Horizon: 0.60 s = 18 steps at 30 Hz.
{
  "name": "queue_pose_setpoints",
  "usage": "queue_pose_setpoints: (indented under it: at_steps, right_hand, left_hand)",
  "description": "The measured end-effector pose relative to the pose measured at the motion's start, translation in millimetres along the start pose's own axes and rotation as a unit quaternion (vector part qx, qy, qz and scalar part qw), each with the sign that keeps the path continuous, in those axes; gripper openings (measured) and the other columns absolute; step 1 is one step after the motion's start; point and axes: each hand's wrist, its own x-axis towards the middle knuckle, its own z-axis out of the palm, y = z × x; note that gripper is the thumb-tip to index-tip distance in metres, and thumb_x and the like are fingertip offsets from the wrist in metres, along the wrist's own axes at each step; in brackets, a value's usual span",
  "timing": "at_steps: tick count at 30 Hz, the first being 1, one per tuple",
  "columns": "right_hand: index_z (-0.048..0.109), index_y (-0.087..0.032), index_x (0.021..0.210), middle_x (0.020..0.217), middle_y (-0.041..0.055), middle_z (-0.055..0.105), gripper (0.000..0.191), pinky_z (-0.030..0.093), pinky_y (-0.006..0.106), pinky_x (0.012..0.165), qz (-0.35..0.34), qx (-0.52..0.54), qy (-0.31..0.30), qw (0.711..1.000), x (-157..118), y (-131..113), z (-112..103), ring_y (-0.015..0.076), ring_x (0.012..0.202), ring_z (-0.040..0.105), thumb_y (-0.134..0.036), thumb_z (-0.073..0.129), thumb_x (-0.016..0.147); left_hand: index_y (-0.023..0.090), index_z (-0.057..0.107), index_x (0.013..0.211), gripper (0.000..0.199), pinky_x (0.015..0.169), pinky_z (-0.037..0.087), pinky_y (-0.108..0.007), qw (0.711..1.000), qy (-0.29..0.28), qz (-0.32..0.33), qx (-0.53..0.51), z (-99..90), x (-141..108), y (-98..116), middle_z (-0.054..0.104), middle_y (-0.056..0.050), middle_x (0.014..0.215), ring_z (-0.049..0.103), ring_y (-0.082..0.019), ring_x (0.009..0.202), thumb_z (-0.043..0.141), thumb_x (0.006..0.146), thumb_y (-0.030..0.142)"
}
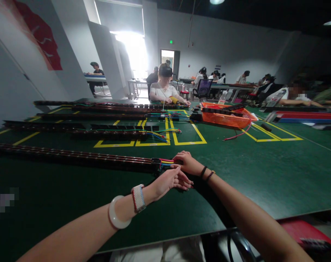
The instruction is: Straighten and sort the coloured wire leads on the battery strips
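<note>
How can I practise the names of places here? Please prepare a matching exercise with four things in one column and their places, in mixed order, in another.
Things
1. Orange basket
2. White bangle
3. Dark bands
4. Coloured wires

Places
A. On the right wrist
B. Between the end of a long dark bar and the right hand
C. On the green table, with dark pieces in it
D. Around the left forearm

Pairs: 1-C, 2-D, 3-A, 4-B

Brt window [133, 54] nr open dr [176, 62]; pale bk wall [252, 49]; 2 ceiling lts [216, 1]
</note>
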Motion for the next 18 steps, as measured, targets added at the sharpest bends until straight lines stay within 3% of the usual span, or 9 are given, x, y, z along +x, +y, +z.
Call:
queue_pose_setpoints:
  at_steps: [4,7,13,18]
  right_hand:
    - [0.068,-0.017,0.079,0.080,0.0039,0.065,0.016,0.030,0.034,0.084,0.014,0.023,0.024,0.999,1.7,-2.3,-0.6,0.0168,0.081,0.052,-0.033,0.070,0.077]
    - [0.069,-0.018,0.078,0.079,0.0037,0.065,0.006,0.033,0.032,0.082,0.032,0.032,0.044,0.998,2.4,-2.7,-0.2,0.0170,0.082,0.052,-0.021,0.072,0.073]
    - [0.067,-0.014,0.073,0.070,0.0027,0.062,0.003,0.037,0.024,0.067,0.040,0.062,0.024,0.997,3.2,-4.0,-1.0,0.0142,0.072,0.050,-0.015,0.069,0.072]
    - [0.069,-0.014,0.078,0.072,0.0032,0.064,0.006,0.038,0.023,0.066,0.040,0.067,0.009,0.997,2.8,-2.4,-3.3,0.0129,0.069,0.051,-0.015,0.065,0.075]
  left_hand:
    - [0.008,0.063,0.084,0.047,0.082,0.047,-0.038,1.000,-0.015,-0.007,-0.002,-0.9,0.8,1.1,0.068,-0.021,0.095,0.066,-0.025,0.085,0.042,0.088,0.050]
    - [0.007,0.062,0.092,0.050,0.086,0.045,-0.039,0.999,-0.023,-0.032,-0.017,-1.8,1.7,3.6,0.067,-0.022,0.099,0.065,-0.024,0.087,0.038,0.089,0.051]
    - [0.005,0.062,0.090,0.055,0.089,0.044,-0.039,0.998,-0.018,-0.061,-0.019,-3.0,3.1,5.8,0.066,-0.022,0.099,0.065,-0.025,0.089,0.034,0.090,0.052]
    - [0.005,0.063,0.092,0.054,0.089,0.045,-0.039,0.998,-0.014,-0.060,-0.018,-2.0,2.8,6.7,0.066,-0.023,0.099,0.065,-0.025,0.089,0.033,0.091,0.050]
